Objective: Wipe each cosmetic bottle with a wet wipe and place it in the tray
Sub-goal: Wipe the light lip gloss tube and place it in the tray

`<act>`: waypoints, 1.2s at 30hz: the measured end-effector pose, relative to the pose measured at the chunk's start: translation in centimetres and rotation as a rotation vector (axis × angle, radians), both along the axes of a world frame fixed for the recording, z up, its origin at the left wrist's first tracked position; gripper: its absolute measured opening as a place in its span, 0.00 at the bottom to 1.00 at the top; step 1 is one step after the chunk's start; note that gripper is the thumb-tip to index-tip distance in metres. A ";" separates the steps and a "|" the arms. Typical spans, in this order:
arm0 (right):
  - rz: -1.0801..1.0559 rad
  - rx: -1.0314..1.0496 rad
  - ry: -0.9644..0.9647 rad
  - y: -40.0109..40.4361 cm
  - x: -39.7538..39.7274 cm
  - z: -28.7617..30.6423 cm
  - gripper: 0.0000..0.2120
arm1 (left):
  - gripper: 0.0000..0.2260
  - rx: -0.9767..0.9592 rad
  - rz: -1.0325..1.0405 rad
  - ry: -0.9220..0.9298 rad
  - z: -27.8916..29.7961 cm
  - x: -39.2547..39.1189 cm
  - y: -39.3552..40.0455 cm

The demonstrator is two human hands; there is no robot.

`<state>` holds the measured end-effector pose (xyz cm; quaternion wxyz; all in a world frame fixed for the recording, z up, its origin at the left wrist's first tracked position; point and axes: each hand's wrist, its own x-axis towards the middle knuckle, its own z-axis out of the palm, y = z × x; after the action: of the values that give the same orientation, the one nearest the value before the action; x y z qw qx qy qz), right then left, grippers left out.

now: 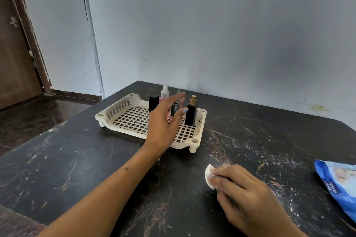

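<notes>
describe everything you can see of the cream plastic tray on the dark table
The cream plastic tray is a shallow rectangle with a square-grid floor, slotted side walls, round corner sockets and short legs standing on the dark marble-look table. Several small cosmetic bottles stand upright at its far right end, among them a black bottle with a gold sprayer. The left hand hovers over it, fingers relaxed, hiding part of the grid.

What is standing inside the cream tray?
Inside the tray stand a black bottle with a gold top and other bottles; the left hand covers parts, so their count is unclear.
</notes>
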<state>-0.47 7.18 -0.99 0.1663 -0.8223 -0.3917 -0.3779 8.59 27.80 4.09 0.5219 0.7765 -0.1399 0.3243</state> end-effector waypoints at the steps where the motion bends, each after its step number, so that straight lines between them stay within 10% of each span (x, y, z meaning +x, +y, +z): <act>1: 0.000 0.000 -0.001 0.0 0.0 0.0 0.09 | 0.17 0.002 0.002 -0.003 0.0 0.0 0.0; 36: -0.018 -0.111 -0.168 -0.1 -1.4 1.3 0.14 | 0.22 -0.015 0.150 -0.238 1.0 -1.5 -0.9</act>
<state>-1.83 7.09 0.35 0.0836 -0.7992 -0.4171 -0.4246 7.10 26.94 5.14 0.4819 0.7369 -0.1400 0.4530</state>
